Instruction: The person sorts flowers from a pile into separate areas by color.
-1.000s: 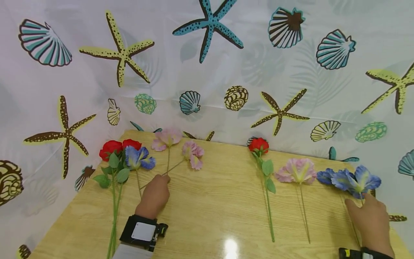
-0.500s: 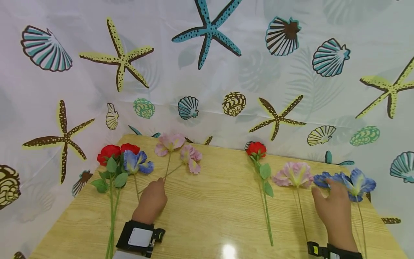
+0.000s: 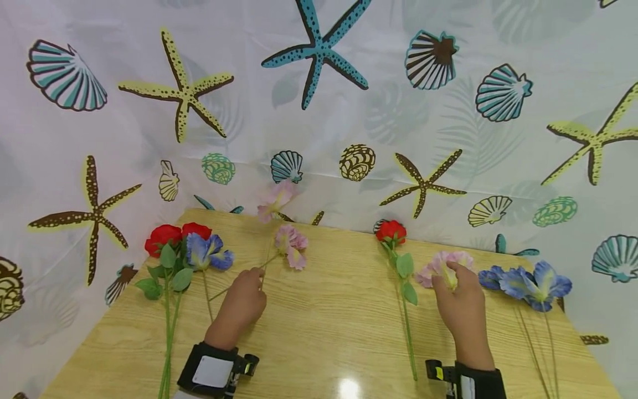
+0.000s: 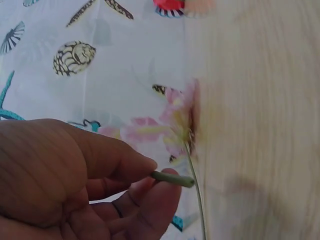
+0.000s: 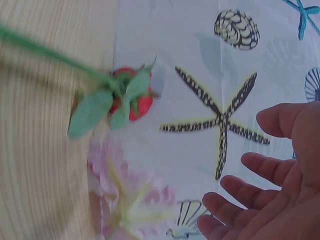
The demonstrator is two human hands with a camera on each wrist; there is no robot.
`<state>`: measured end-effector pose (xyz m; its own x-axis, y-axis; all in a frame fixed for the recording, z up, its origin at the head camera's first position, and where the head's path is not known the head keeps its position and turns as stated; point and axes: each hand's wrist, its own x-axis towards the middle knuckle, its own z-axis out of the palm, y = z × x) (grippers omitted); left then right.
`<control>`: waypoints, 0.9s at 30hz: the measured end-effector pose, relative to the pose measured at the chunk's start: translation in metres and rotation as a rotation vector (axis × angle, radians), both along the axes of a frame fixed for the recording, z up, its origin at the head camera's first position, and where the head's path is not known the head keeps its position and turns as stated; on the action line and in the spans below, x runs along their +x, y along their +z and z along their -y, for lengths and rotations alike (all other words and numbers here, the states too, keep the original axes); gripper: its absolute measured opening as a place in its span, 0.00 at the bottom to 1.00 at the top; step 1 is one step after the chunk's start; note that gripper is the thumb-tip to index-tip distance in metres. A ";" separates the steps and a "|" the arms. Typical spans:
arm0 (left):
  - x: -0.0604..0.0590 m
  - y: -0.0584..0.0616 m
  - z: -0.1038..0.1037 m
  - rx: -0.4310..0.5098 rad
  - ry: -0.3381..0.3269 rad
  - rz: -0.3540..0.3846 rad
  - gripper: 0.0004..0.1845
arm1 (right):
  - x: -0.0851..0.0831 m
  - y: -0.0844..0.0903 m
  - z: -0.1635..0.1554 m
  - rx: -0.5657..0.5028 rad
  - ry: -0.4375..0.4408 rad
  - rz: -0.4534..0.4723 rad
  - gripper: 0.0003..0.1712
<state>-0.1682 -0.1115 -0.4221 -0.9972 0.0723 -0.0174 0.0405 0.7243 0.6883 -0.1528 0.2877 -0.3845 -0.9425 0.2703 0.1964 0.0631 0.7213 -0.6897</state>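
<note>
My left hand pinches the thin green stem of a pink flower between thumb and fingers. The bloom is lifted off the wooden table toward the curtain. A second pink flower lies just beyond that hand. My right hand hovers with loose, spread fingers over another pink flower lying at the right; the fingertips are at its bloom, and nothing is held. The same bloom is blurred in the right wrist view.
Two red roses and a blue flower lie at the table's left. A single red rose with a long stem lies left of my right hand. Blue flowers lie at the far right. A seashell-print curtain backs the table.
My right hand moved left from the blue flowers to the pink flower. My left hand raised its pink flower, so the bloom lifted off the table.
</note>
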 end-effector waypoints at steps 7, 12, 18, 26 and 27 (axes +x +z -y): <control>0.002 0.000 -0.020 0.119 -0.081 -0.018 0.22 | -0.007 -0.003 0.029 -0.143 0.057 0.019 0.30; 0.005 -0.002 -0.030 0.218 -0.128 0.010 0.21 | -0.014 -0.008 0.046 -0.278 0.082 0.053 0.28; 0.009 -0.003 -0.050 0.310 -0.238 0.023 0.19 | -0.019 -0.019 0.064 -0.504 0.127 0.040 0.22; 0.018 0.001 -0.069 0.359 -0.383 0.029 0.16 | -0.015 -0.018 0.094 -0.575 0.256 0.019 0.23; 0.020 0.001 -0.072 0.372 -0.396 0.038 0.15 | -0.014 -0.017 0.098 -0.580 0.276 0.014 0.23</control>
<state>-0.1482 -0.0395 -0.4211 -0.8916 0.4504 0.0459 0.2313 0.3661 0.9014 -0.1665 0.1900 -0.4014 -0.9940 0.0764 0.0782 -0.0595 0.2221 -0.9732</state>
